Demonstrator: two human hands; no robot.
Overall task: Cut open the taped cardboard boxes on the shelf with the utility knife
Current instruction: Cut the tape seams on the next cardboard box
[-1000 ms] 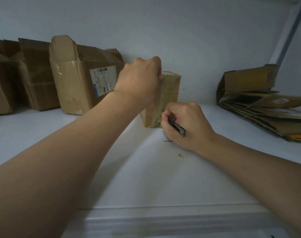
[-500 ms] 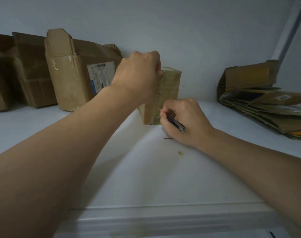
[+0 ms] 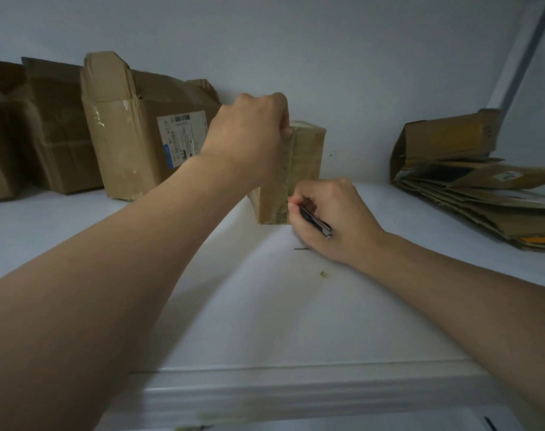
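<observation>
A small taped cardboard box point(image 3: 305, 160) stands upright on the white shelf point(image 3: 265, 306). My left hand point(image 3: 252, 135) grips its top left corner from above. My right hand point(image 3: 330, 219) rests on the shelf at the box's lower right edge and holds a dark utility knife point(image 3: 316, 225), its tip against the taped seam near the bottom. The blade itself is hidden behind my fingers.
A larger box with a white label point(image 3: 146, 141) and two more brown boxes point(image 3: 47, 129) stand against the back wall at the left. A pile of flattened cardboard point(image 3: 470, 188) lies at the right. A small crumb point(image 3: 323, 274) sits on the shelf.
My right hand with the knife has crept slightly along the bottom of the seam. The left hand keeps its grip on the box top; the view has shifted a little.
</observation>
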